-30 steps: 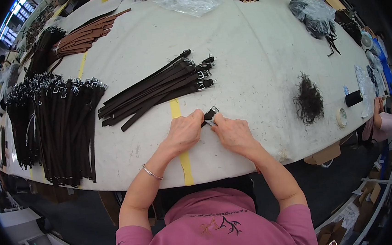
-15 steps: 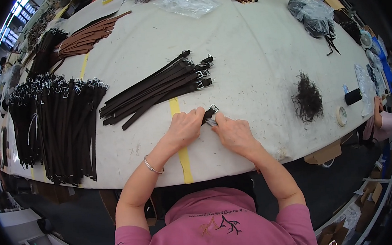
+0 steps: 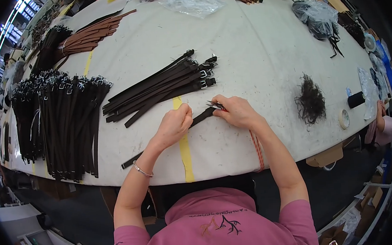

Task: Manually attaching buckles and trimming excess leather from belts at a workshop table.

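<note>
You are pinching a dark strap [image 3: 200, 118] with both hands: your left hand [image 3: 174, 124] is closed around its middle, and your right hand [image 3: 235, 111] is clamped on the buckle end, where something small and metallic is showing at your fingertips, too small to identify. The strap is lying on the white table [image 3: 264, 48] just in front of the stack of dark straps [image 3: 159, 88], its loose tail running back toward the table edge at your left. That tail is hanging near the edge, so a tug could be pulling it off. Your fingertips are crowding the metal piece, so a slip there could be nicking a finger or marking the leather. The orange cord [image 3: 256, 147] under your right wrist could be snagging too.
</note>
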Action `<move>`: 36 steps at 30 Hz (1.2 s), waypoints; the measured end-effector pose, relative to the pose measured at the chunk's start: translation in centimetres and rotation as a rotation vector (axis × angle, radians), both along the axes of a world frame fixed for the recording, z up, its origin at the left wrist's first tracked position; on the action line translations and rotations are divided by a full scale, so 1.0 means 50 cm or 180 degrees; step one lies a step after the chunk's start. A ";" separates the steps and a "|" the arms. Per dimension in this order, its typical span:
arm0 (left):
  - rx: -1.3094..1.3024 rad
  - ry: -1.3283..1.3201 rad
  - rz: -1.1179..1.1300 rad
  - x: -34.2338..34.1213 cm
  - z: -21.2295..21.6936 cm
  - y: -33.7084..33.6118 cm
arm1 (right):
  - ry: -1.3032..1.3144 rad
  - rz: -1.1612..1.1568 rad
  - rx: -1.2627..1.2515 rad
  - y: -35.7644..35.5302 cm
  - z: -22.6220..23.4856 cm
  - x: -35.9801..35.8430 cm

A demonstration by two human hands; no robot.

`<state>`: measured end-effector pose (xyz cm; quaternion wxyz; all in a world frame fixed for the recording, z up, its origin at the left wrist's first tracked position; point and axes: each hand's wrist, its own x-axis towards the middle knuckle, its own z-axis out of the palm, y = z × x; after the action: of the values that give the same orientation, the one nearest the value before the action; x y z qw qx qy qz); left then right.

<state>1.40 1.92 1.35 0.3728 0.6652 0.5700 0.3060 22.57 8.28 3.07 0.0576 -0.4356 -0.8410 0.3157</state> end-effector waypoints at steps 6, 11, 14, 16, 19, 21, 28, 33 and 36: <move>-0.0436 -0.0831 0.0435 -0.014 0.021 0.001 | 0.0128 -0.0059 -0.0493 0.010 -0.002 0.008; -0.0141 -0.0645 0.0326 -0.027 0.001 0.018 | 0.0497 0.0003 -0.0742 0.011 -0.003 0.015; -0.0260 -0.0695 0.0158 -0.008 0.026 0.023 | 0.0664 -0.0007 -0.0858 0.008 -0.005 0.017; -0.0752 -0.0121 -0.0344 0.002 0.051 0.028 | 0.0692 -0.0027 -0.0907 0.008 -0.006 0.019; -0.0716 0.0092 -0.0483 0.004 0.037 0.033 | 0.0627 0.0050 -0.0735 0.010 -0.010 0.018; -0.0744 0.0199 -0.0523 0.013 0.031 0.041 | 0.0552 0.0028 -0.0588 0.012 -0.015 0.020; -0.1212 -0.0257 -0.0494 0.021 -0.003 0.068 | 0.0928 0.0110 -0.0069 -0.002 -0.016 0.022; -0.1158 -0.0692 0.0093 0.017 -0.023 0.062 | 0.0361 -0.0692 0.0760 -0.075 0.009 -0.022; -0.1247 -0.0852 0.0235 0.018 -0.024 0.063 | 0.0402 -0.0610 0.1084 -0.093 -0.015 -0.036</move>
<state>2.28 5.08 0.14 0.5555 0.5124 0.5879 0.2884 20.74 3.62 2.34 0.2129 -0.4769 -0.8316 0.1888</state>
